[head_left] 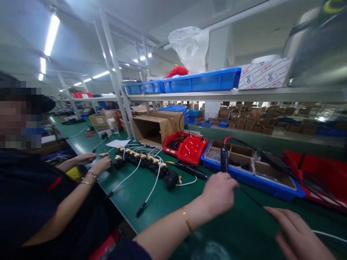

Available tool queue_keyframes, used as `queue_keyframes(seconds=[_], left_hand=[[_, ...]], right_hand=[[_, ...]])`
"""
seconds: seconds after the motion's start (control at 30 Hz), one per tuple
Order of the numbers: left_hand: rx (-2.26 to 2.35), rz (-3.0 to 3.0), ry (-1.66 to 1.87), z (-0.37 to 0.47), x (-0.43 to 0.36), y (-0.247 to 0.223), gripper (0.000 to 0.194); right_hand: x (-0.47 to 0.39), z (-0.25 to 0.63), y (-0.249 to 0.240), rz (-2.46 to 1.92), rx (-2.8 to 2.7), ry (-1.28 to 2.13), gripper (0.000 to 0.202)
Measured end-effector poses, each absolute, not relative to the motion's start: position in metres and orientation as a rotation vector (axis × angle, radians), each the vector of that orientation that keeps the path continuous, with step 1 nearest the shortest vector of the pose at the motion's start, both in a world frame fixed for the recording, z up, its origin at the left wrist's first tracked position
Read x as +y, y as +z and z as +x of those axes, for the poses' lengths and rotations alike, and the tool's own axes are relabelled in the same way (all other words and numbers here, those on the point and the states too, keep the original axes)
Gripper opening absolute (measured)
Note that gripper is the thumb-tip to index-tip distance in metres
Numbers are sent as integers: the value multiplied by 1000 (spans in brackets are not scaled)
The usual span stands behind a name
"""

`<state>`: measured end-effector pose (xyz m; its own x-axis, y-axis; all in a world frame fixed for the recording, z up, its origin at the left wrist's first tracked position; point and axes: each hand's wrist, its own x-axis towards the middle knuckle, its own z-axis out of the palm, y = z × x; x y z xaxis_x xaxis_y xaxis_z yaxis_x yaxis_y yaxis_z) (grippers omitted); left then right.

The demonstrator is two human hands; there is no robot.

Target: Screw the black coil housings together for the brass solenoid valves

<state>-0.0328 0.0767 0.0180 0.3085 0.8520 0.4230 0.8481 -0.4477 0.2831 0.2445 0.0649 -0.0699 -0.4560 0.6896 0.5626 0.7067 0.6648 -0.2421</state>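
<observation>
My left hand [219, 194], with a gold bracelet at the wrist, is closed over the green bench. A thin black cable [252, 198] runs from its fingers to my right hand [299, 231], whose fingertips are together on the cable; both hands are partly blurred. Just above my left hand stands a black pen-shaped tool [224, 159] with a red ring and a cord at its top. I cannot tell whether the hand touches it. Left of my hands lies a row of black plug parts with brass pieces [143, 159] and white cables.
A blue divided tray [257, 184] and red bins [189, 148] with small parts line the back. Another dark tool [192, 171] lies before them. An open carton [150, 130] stands under the shelf [260, 95]. At left, a co-worker's hands [100, 164] hold a small brass part.
</observation>
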Motion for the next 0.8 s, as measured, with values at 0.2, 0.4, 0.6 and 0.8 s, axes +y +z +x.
queue_keyframes(seconds=[0.2, 0.4, 0.6, 0.8], left_hand=[[2444, 1752, 1120, -250, 1, -2, 38], [2498, 1573, 1090, -299, -49, -41, 26], [2491, 1609, 897, -282, -58, -66, 47], [2574, 1718, 866, -269, -50, -76, 48]], right_hand=[[76, 23, -53, -1022, -2396, 196, 52], [95, -114, -50, -1128, -2475, 138, 47], [94, -106, -41, -1057, -2581, 200, 35], [75, -11, -35, -996, -2629, 322, 48]])
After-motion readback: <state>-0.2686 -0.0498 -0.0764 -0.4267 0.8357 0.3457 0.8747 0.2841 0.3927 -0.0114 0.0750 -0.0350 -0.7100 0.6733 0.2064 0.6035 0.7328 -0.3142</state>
